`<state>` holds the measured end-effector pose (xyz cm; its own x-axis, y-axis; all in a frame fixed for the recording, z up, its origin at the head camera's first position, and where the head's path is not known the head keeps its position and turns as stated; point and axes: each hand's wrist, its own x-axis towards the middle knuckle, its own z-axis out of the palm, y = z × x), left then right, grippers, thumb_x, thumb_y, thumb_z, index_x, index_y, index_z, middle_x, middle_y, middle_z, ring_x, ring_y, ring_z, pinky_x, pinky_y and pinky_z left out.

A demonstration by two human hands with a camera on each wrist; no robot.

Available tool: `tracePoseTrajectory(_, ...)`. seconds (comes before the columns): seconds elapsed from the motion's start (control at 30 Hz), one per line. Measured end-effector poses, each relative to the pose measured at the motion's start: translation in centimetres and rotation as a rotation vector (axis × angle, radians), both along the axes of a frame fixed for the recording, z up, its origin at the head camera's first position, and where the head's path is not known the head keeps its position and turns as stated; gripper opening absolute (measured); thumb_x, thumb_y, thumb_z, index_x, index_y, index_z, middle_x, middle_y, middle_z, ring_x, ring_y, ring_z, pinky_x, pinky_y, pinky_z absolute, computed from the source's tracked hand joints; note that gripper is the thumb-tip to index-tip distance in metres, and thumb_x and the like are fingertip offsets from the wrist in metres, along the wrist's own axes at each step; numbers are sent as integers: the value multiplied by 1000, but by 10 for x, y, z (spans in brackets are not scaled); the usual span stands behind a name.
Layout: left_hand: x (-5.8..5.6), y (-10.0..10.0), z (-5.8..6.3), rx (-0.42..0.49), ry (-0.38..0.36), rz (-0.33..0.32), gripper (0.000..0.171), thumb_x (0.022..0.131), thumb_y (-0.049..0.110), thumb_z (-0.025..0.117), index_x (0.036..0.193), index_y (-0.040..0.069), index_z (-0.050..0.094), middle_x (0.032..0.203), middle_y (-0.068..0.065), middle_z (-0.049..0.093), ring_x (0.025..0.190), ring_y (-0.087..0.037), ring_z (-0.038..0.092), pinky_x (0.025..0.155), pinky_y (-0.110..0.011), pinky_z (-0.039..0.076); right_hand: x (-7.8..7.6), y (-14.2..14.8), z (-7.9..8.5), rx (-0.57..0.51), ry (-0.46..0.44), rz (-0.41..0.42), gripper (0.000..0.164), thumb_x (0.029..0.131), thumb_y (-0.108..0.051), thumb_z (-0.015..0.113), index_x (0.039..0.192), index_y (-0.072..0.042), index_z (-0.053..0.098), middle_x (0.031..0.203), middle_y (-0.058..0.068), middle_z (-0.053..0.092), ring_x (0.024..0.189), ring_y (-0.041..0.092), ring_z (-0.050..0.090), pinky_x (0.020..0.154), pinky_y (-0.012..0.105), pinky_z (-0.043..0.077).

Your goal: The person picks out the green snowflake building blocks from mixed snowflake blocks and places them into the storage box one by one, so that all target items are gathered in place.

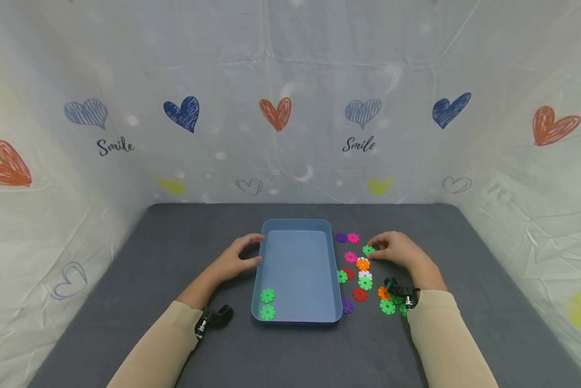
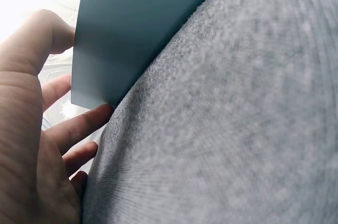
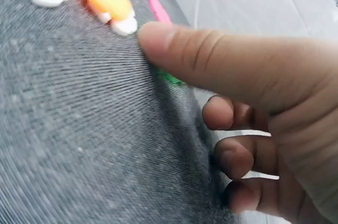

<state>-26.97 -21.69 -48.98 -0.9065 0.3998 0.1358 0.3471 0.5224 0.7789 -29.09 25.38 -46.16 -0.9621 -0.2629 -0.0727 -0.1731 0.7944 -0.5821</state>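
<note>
My left hand (image 1: 233, 260) rests against the left side of a blue rectangular tray (image 1: 297, 224), fingers spread and loosely bent. In the left wrist view, thumb and fingertips meet the tray's outer wall (image 2: 127, 28). Two green notched discs (image 1: 267, 296) lie in the tray's near left corner. To the right of the tray, my right hand (image 1: 399, 249) pinches the edge of a green notched disc (image 1: 367, 250) at table level. In the right wrist view, the thumb hides most of that green disc (image 3: 171, 77), and the other fingers are curled.
Loose discs lie right of the tray: purple (image 1: 341, 237), pink (image 1: 350, 257), orange (image 1: 362, 264), red (image 1: 360, 294), white and green ones, some overlapping. Several sit under the right wrist's black camera (image 1: 401, 288). A patterned curtain (image 1: 310, 161) stands behind the grey table (image 1: 198, 226).
</note>
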Motion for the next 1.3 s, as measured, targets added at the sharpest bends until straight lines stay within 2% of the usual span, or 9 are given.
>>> tracePoseTrajectory(0.17, 2, 1, 0, 2, -3, 12, 59, 95, 25, 75, 148, 16, 52, 149, -12, 52, 144, -37, 35, 114, -66, 25, 0, -5, 4, 35, 100, -4, 38, 90, -34, 81, 116, -7, 76, 92, 4, 66, 83, 21, 57, 76, 42, 50)
tracePoseTrajectory(0.3, 3, 1, 1, 2, 3, 9, 58, 95, 26, 75, 148, 16, 52, 149, -13, 52, 144, -38, 35, 113, -67, 25, 5, -15, 21, -39, 142, -13, 36, 95, -29, 75, 123, -7, 73, 103, 6, 68, 89, 24, 60, 80, 46, 52)
tracePoseTrajectory(0.53, 3, 0, 1, 3, -5, 21, 59, 95, 26, 75, 148, 17, 52, 149, -13, 52, 144, -38, 35, 113, -67, 25, 18, -47, 60, -216, 231, 45, 35, 97, -23, 74, 128, -7, 71, 99, 5, 66, 85, 23, 58, 71, 39, 48)
tracePoseTrajectory(0.77, 3, 1, 0, -2, -8, 13, 59, 95, 26, 75, 148, 17, 52, 149, -14, 52, 143, -38, 36, 113, -66, 26, 34, -71, 81, -331, 320, 81, 33, 94, -18, 78, 124, -6, 73, 90, 3, 61, 80, 23, 56, 70, 32, 48)
tracePoseTrajectory(1.1, 1, 3, 1, 0, 20, -12, 58, 96, 26, 74, 148, 14, 52, 147, -15, 53, 141, -39, 38, 112, -67, 27, 53, -95, 107, -347, 450, 204, 29, 90, -14, 82, 118, -11, 76, 99, -1, 65, 77, 18, 56, 70, 33, 49)
tracePoseTrajectory(1.3, 2, 2, 0, 12, 13, -5, 58, 96, 28, 74, 148, 15, 52, 148, -15, 52, 141, -39, 38, 112, -68, 26, 53, -122, 113, -303, 440, 285, 29, 91, -19, 81, 119, -12, 75, 98, -1, 65, 72, 16, 54, 64, 32, 49)
